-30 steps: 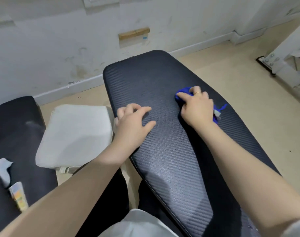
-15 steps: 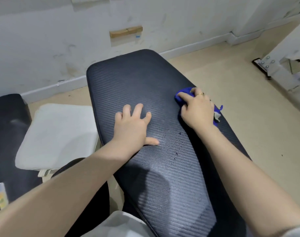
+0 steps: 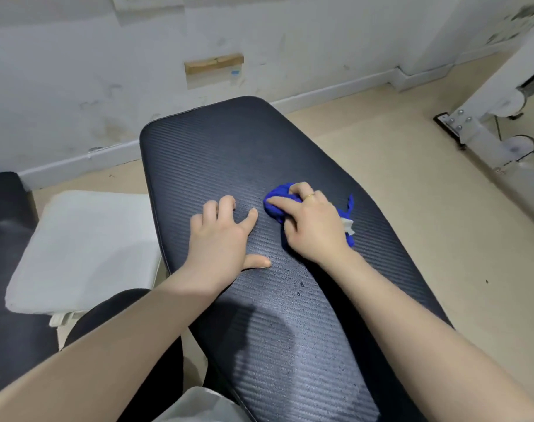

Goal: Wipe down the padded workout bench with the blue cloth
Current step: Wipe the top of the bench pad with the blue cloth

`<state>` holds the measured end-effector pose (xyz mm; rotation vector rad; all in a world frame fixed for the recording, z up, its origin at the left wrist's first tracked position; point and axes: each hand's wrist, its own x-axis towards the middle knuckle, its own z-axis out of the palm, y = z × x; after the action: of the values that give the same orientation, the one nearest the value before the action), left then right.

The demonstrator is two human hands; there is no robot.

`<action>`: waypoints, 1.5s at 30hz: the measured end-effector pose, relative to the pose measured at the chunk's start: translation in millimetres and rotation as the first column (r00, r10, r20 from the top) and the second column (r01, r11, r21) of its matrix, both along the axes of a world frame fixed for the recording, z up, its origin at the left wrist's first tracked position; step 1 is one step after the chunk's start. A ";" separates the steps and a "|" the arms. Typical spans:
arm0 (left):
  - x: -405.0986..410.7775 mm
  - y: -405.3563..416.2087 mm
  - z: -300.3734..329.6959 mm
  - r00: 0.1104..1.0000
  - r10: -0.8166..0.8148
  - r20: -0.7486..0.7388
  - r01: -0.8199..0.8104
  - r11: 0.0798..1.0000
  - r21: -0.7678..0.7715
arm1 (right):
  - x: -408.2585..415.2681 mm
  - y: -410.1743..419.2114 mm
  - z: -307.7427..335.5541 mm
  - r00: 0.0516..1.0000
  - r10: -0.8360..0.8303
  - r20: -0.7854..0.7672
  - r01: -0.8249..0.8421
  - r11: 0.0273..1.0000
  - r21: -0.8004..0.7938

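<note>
1. Head view: I see the padded bench (image 3: 229, 153) running from the bottom of the frame up toward the white wall (image 3: 77, 86), its dark ribbed cover facing up.
2. My right hand (image 3: 312, 226) is on the bench's middle, fingers curled over the bunched blue cloth (image 3: 277, 201) and pressing it onto the padding.
3. The cloth sits under the palm and fingers; a blue wad pokes out past the fingertips on the left, and a frayed tail with a white tag (image 3: 347, 225) sticks out on the right.
4. A gold ring (image 3: 310, 196) shows on one right finger.
5. My left hand (image 3: 221, 239) lies flat on the bench just beside the cloth, not touching it, fingers spread and holding nothing.
6. Small water droplets (image 3: 300, 284) sit on the cover nearer me than the hands.
7. A white cushion (image 3: 83, 251) lies to the left of the bench.
</note>
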<state>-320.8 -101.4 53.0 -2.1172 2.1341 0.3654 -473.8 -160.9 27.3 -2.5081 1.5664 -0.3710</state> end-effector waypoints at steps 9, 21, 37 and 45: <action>5.9 -1.1 0.9 0.998 0.005 -0.057 -0.001 0.998 0.059 | 23.0 -38.6 4.6 0.954 -0.290 -0.075 0.292 0.956 0.022; 67.9 50.8 -9.3 0.806 0.290 -0.517 -0.411 0.902 -0.135 | 47.8 -0.7 5.5 0.998 -0.047 -0.029 0.047 0.999 0.012; 32.3 57.6 -30.1 0.174 0.556 -0.813 -0.653 0.683 0.327 | 39.2 49.7 10.5 0.957 0.289 -0.035 -0.288 0.957 0.014; 15.7 53.4 -31.7 0.221 0.582 -0.782 -0.767 0.600 0.230 | 19.1 3.8 10.8 0.911 0.408 0.057 -0.412 0.905 0.106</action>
<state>-305.1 -48.0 21.3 -3.4387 1.1991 1.5402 -454.7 -157.1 38.1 -2.6312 0.9731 -0.2507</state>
